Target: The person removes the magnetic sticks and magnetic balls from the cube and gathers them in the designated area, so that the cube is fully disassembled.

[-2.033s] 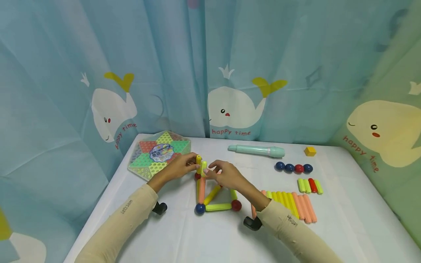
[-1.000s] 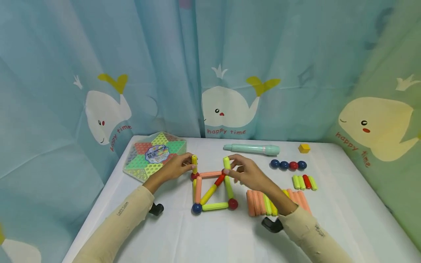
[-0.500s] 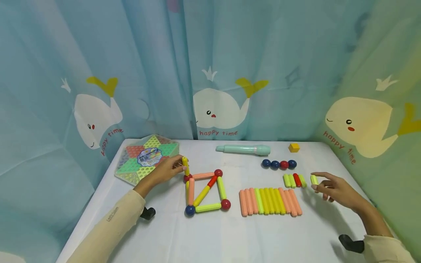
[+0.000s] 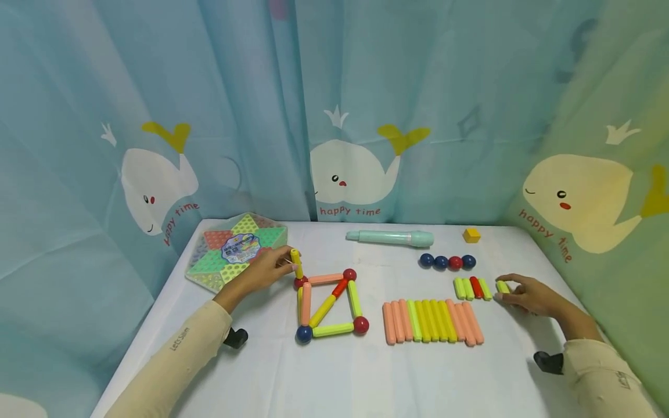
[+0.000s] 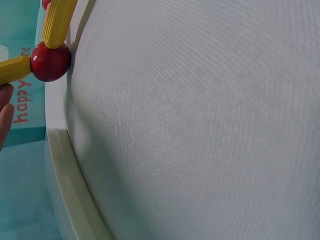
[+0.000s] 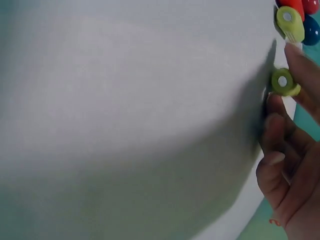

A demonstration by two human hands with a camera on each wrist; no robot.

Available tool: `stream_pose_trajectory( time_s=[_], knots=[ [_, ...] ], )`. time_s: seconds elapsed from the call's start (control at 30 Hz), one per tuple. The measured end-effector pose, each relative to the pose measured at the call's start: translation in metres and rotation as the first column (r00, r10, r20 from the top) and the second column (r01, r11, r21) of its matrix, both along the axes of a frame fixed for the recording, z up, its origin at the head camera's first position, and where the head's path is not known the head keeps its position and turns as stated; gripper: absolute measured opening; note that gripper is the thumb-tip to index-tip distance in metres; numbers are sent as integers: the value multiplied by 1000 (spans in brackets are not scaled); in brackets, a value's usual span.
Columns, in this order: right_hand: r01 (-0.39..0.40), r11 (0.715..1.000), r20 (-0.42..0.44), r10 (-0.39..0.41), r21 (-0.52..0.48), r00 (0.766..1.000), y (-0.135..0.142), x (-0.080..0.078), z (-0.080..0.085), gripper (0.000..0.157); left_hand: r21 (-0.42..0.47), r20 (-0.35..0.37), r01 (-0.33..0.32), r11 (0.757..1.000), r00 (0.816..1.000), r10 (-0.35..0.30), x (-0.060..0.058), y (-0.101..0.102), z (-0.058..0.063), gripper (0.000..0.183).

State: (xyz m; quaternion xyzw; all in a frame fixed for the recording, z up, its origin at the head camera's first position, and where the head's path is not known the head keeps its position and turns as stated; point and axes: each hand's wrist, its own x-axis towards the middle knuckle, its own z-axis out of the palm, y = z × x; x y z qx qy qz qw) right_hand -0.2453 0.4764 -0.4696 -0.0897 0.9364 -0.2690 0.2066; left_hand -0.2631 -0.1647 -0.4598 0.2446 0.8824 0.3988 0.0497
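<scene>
My left hand [image 4: 263,271] pinches an upright yellow magnetic rod [image 4: 296,262], whose lower end meets a red ball [image 5: 51,62] at the back left corner of a flat frame. That frame joins pink, lime and yellow rods with red and blue balls, and a red-and-yellow diagonal [image 4: 328,303] crosses it. At the right, my right hand [image 4: 537,298] holds a short lime rod [image 6: 283,82] between thumb and finger, low over the table. Just left of it, apart, lies a row of short lime and red rods [image 4: 476,288].
Longer pink, lime and yellow rods [image 4: 432,321] lie side by side right of the frame. Behind are a row of blue and red balls [image 4: 456,263], a teal microphone-shaped tube [image 4: 391,238] and a yellow cube [image 4: 471,235]. A star-patterned hexagonal box [image 4: 209,273] sits beside my left hand.
My right hand has carried the short lime rod from the frame to the right, beside the short rods, and lowered it. My left hand still holds the yellow rod at the same corner.
</scene>
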Motion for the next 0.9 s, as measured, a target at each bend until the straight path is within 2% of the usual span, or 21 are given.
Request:
stream_pose_trajectory(
  time_s=[0.2, 0.33, 0.6, 0.77, 0.9],
  knots=[
    [-31, 999, 63, 33, -32, 997, 2, 1, 3, 79, -15, 3, -1, 1000, 1000, 1, 0, 1, -1, 31],
    [-38, 998, 61, 41, -51, 997, -4, -2, 6, 78, -19, -6, -12, 1000, 1000, 12, 0, 0, -1, 28],
    [-14, 1000, 58, 16, -20, 998, -18, -7, 8, 81, -15, 0, -11, 1000, 1000, 11, 2, -1, 0, 32],
    [-27, 1000, 103, 28, -5, 994, -18, -6, 21, 87, -14, -8, -4, 1000, 1000, 4, 2, -1, 1, 30],
    [-46, 998, 119, 52, -50, 992, -14, -1, 33, 87, -14, 0, -14, 1000, 1000, 14, 0, 1, 1, 29]
  ],
)
